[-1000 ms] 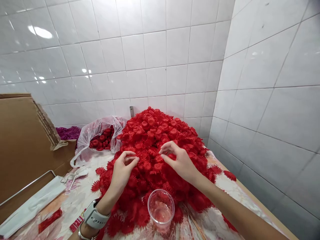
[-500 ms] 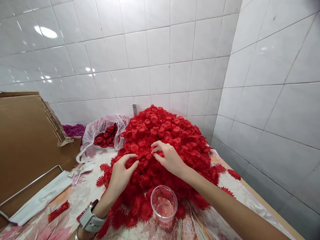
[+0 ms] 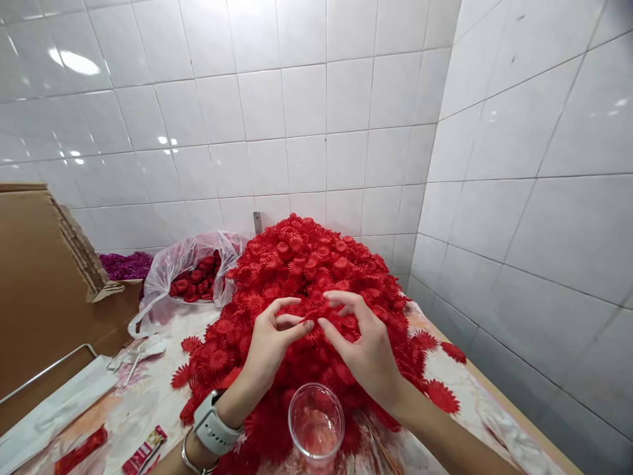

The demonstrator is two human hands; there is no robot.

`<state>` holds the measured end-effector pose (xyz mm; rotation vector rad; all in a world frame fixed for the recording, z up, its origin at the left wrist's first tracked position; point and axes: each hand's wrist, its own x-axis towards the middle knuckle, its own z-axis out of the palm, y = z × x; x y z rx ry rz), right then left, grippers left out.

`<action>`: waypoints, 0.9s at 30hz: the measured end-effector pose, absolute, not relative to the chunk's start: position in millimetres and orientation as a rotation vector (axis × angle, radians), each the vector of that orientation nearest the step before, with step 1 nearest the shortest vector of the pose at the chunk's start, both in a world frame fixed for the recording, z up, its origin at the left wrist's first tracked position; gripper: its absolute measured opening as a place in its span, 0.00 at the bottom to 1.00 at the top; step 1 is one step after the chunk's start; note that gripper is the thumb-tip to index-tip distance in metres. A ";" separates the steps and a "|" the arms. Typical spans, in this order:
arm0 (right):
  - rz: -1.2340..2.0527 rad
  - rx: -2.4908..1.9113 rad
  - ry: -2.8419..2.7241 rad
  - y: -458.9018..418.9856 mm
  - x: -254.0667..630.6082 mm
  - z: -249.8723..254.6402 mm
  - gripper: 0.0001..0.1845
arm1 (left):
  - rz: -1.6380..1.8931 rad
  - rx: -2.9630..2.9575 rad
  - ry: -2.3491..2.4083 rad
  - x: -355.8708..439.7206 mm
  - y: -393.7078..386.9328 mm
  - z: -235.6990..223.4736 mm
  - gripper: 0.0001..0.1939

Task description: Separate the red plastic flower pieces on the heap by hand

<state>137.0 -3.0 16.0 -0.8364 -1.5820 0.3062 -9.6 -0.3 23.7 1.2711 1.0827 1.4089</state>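
Note:
A big heap of red plastic flower pieces [image 3: 316, 270] fills the table's corner against the tiled walls. My left hand [image 3: 270, 346] and my right hand [image 3: 366, 349] meet in front of the heap, fingertips pinched together on one red flower piece [image 3: 316, 315] between them. A white watch and a thin bracelet sit on my left wrist. A clear plastic cup [image 3: 316, 422] stands just below my hands at the near edge of the heap.
A clear plastic bag [image 3: 182, 277] with more red pieces lies left of the heap, purple pieces [image 3: 126, 265] behind it. A cardboard box [image 3: 44, 284] stands at far left. Small red packets [image 3: 144, 450] lie on the flowered tablecloth [image 3: 148, 396].
Both hands have drawn together from apart on the heap and now pinch a red piece between them. The view shifted slightly.

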 end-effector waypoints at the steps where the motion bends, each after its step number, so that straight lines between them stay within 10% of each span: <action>1: 0.242 -0.815 -1.574 -2.3 138.6 15.6 0.12 | 1.409 1.269 1.113 -10.8 0.3 22.6 0.20; 14: 0.793 -0.692 -1.809 2.6 138.7 5.1 0.10 | 1.258 1.365 1.000 -14.8 3.2 15.9 0.19; 27: 0.284 -0.890 -1.783 31.2 158.1 23.0 0.08 | 1.407 2.002 1.696 -48.2 16.2 31.4 0.13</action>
